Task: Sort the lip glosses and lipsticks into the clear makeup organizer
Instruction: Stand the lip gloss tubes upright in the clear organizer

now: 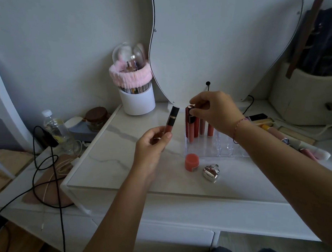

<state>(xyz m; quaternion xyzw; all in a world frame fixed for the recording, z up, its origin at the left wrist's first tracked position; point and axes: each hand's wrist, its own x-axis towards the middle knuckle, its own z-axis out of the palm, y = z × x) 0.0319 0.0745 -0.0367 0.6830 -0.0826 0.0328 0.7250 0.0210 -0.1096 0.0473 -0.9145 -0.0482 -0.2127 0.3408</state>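
The clear makeup organizer (221, 148) sits on the marble tabletop right of centre, with several red and pink lip gloss tubes (196, 128) standing in its back slots. My right hand (215, 110) pinches the black cap of one lip gloss (190, 121) that stands in the organizer's left slot. My left hand (152, 145) holds another lip gloss with a black cap (171, 118), tilted, left of the organizer and above the table.
A small coral jar (191, 162) and a silver heart case (211, 172) lie in front of the organizer. More cosmetics (265, 122) lie to the right, partly behind my forearm. A white brush holder (137, 100), mirror (214, 41) and black cables (44, 162) are around.
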